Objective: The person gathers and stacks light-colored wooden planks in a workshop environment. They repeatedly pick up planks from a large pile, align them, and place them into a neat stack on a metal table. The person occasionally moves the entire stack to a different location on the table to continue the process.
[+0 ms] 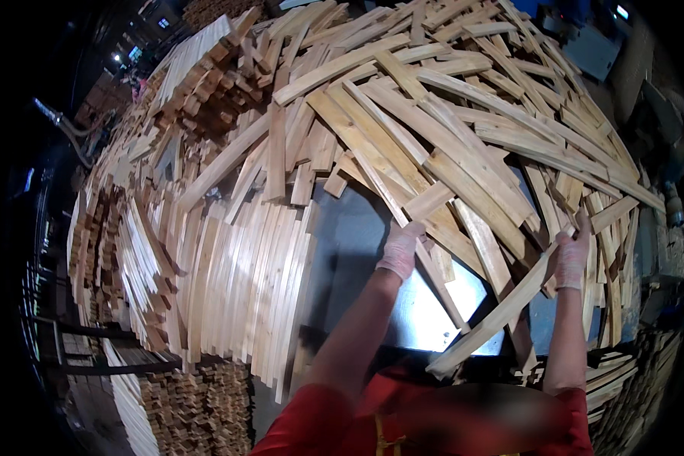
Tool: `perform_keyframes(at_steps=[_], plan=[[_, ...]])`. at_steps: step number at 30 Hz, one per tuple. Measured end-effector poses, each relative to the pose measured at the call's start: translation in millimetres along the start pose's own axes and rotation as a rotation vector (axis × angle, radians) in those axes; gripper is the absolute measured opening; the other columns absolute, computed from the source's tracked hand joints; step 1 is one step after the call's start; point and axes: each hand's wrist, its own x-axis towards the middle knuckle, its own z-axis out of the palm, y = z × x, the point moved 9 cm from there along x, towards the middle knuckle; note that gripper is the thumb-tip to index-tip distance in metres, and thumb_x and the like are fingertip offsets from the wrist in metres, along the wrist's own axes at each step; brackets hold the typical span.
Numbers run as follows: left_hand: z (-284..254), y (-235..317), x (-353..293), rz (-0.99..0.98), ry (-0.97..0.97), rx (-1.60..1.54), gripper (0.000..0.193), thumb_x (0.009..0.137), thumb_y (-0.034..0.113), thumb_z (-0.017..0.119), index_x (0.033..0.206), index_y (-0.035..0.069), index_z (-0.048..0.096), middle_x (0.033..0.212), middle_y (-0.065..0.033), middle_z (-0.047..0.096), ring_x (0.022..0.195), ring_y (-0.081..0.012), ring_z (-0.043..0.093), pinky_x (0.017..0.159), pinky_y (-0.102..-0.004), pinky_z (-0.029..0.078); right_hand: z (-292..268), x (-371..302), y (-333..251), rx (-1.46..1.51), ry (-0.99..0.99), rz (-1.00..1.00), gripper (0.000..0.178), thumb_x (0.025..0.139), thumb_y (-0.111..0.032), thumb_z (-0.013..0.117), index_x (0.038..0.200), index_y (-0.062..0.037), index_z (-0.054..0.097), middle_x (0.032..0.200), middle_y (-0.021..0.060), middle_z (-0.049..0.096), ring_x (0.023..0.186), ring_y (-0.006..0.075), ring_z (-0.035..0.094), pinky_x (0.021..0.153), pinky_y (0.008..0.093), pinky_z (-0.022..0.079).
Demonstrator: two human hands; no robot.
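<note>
My left hand [403,247], in a pale glove or wrap, closes round a narrow wooden strip [442,298]. This strip slants from the heap of boards down over a shiny metal tabletop [349,235]. Farther right, my right hand [573,257], covered likewise, grips the upper end of a wooden slat [494,313]. The slat tilts down to the left, and its lower end comes near the front edge of the table. A short wooden block [428,201] lies just beyond my left fingers. Some fingertips of both hands are hidden by wood.
A jumbled heap of loose boards [463,159] spreads across the far side and right. Long strips [243,266] lie side by side at the left of the metal surface. A stack of lumber [197,403] stands lower left, and machinery [665,228] borders the right.
</note>
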Motion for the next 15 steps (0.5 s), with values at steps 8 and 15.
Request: perform_keyframes(at_steps=[8, 15], plan=[[-173.4, 112.9, -107.9, 0.691, 0.490, 1.925, 0.078, 0.083, 0.024, 0.076, 0.155, 0.011, 0.050, 0.150, -0.0166, 0.053, 0.129, -0.0379, 0.057, 0.107, -0.0494, 0.049, 23.8, -51.2, -112.5, 0.517, -0.123, -0.043, 0.086, 0.084, 0.006, 0.064, 0.167, -0.0016, 0.040, 0.158, 0.0157, 0.056, 0.147, 0.0280, 0.053, 0.123, 0.0368, 0.040], [-196.2, 122.9, -129.1, 0.559, 0.235, 1.931, 0.081, 0.090, 0.046, 0.075, 0.156, 0.006, 0.050, 0.150, -0.0179, 0.058, 0.141, -0.0428, 0.052, 0.121, -0.0574, 0.038, 131.9, -148.2, -115.8, 0.433, -0.138, -0.113, 0.070, 0.092, -0.007, 0.065, 0.160, 0.0011, 0.050, 0.145, 0.0150, 0.063, 0.131, 0.0247, 0.060, 0.117, 0.0362, 0.045]])
